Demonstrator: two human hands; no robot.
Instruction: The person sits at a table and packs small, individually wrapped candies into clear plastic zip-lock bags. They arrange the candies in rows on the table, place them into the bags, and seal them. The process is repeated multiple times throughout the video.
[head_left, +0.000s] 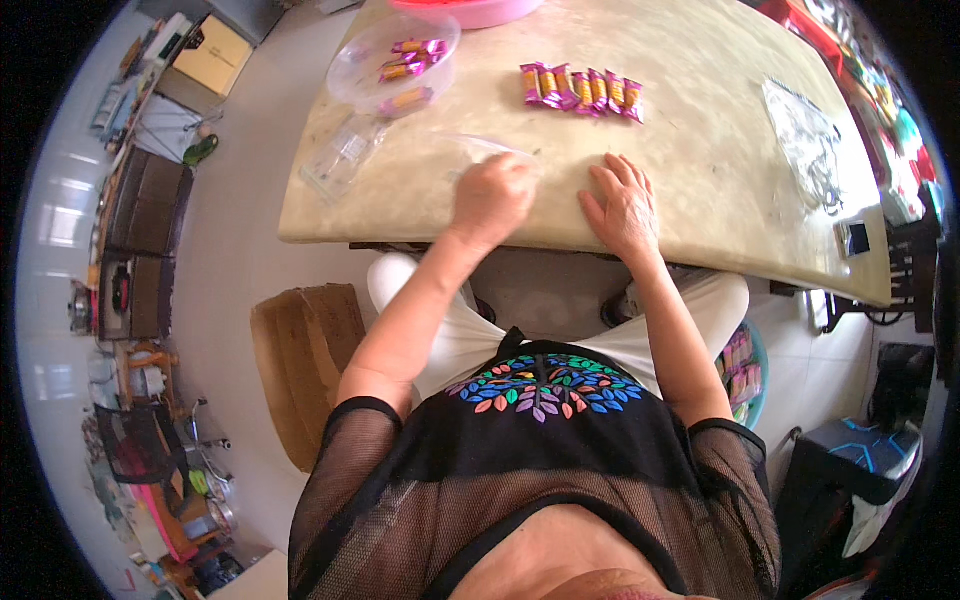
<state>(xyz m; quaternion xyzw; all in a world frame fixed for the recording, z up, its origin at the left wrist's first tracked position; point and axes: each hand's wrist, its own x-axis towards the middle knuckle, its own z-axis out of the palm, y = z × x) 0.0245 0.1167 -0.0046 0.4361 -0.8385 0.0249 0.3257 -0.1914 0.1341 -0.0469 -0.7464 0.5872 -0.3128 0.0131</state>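
My left hand (495, 196) is closed at the near side of the table, its fingers curled over the edge of a clear plastic bag (480, 140). The bag is hard to see against the tabletop. Just right of it, my right hand (621, 210) rests palm down, fingers apart, holding nothing. Beyond both hands lies a row of several purple and yellow wrapped snack bars (583, 91), side by side. A translucent plastic bowl (352, 71) at the left back has a few of the same bars (411, 60) in it.
Clear plastic packaging (345, 154) lies at the table's left. Another clear bag (806, 142) and a small dark-screened device (853, 238) are at the right. A pink basin (480, 13) stands at the back. Below are a cardboard box (307, 367) and a tub (759, 382) of wrapped packs.
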